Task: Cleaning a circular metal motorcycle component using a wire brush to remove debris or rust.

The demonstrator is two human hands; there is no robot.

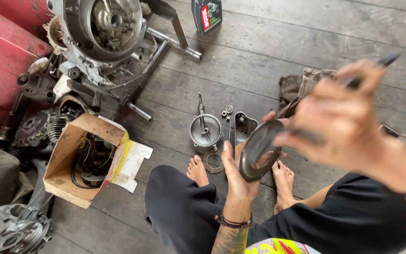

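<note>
Head view: my left hand (238, 176) has its grip clamped on the round metal plate (259, 150), tilted up above the round cover (206, 130); my blurred right hand (341, 120) pinches a dark tool (377, 66) over it, presumably to work its face.

ring plate (259, 150): dark grey metal, dull sheen
left hand (237, 178): grease-smudged; black bead bracelet, tattooed forearm
right hand (341, 120): grimy, blurred; thin black tool
floor (283, 51): weathered grey-brown planks
cardboard box (74, 155): tan, w/ yellow + white flap
rag (297, 87): brown-grey
bottle (206, 14): black, red/green label
engine case (102, 30): silver-grey
trousers (179, 207): black
</note>
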